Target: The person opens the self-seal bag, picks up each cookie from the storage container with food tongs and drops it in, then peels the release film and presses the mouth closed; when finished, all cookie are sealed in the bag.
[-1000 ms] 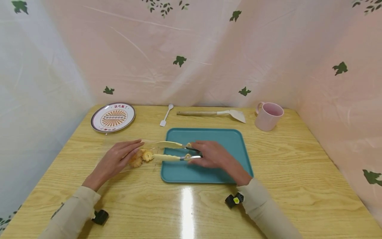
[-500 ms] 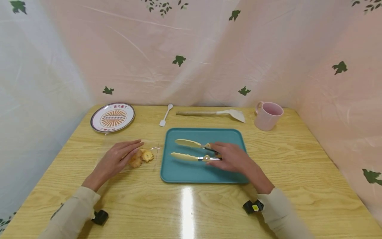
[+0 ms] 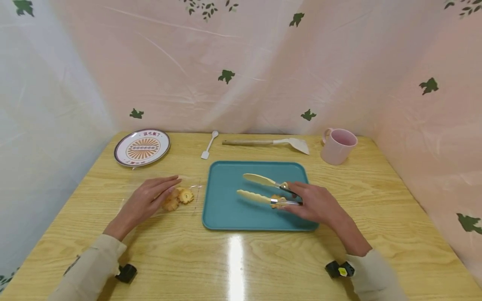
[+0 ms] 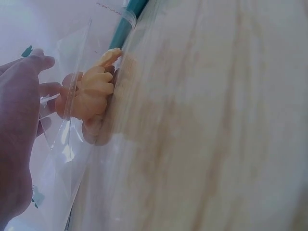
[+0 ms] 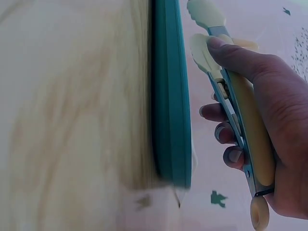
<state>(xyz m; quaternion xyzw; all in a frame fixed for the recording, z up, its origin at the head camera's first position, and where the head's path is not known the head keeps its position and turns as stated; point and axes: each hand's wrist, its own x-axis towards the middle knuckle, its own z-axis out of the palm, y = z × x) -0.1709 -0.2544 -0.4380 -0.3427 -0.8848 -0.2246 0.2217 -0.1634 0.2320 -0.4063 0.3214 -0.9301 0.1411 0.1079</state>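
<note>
In the head view my left hand (image 3: 150, 198) lies over a clear plastic bag (image 3: 196, 205) holding several flower-shaped cookies (image 3: 186, 195). Up close in the left wrist view, its fingertips hold the bag's raised film (image 4: 72, 139) beside the cookies (image 4: 91, 94). My right hand (image 3: 318, 203) grips tongs (image 3: 254, 195) with cream tips and metal arms above the teal tray (image 3: 226, 215). The tongs' tips are spread, with nothing between them. A browned cookie (image 3: 276, 198) shows on the tray beneath the tongs, partly hidden by them.
Behind the tray lie a small white spatula-ended stick (image 3: 209, 146) and a wooden-handled turner (image 3: 248, 142). A patterned plate (image 3: 162, 144) stands back left, a pink mug (image 3: 335, 150) back right. A cloth curtain hangs behind the table.
My right hand has carried the spread tongs rightward, away from the bag's mouth to over the right part of the tray. The left hand and the bag have stayed put.
</note>
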